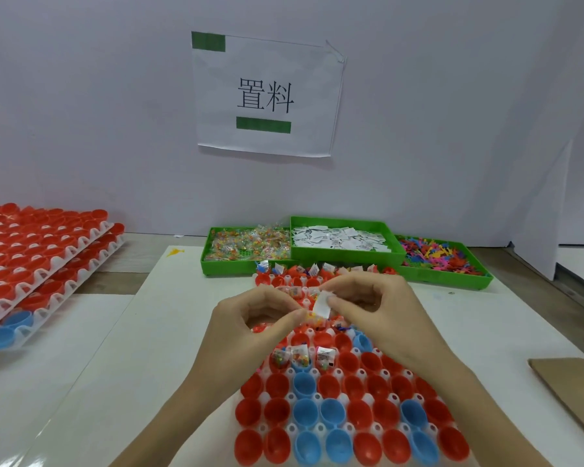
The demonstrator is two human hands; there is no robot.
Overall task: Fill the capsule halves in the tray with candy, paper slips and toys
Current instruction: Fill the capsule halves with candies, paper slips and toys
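Hovering over the tray point(317, 397), both hands curl: right hand point(376, 310) pinches a paper slip point(321, 306), left hand point(255, 316) pinches a candy packet point(309, 315).

Glossy red and blue plastic capsule halves point(348, 416) in a white plastic tray point(292, 428). Matt white paper slip point(321, 306). Bright green plastic bins point(346, 256). Shiny white sheet point(108, 365) over wood-grain counter point(139, 254).

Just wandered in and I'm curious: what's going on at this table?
A person is filling plastic capsule halves in a white tray. The right hand pinches a white paper slip and the left hand holds a candy packet over it. The far rows are filled; the near ones are empty.
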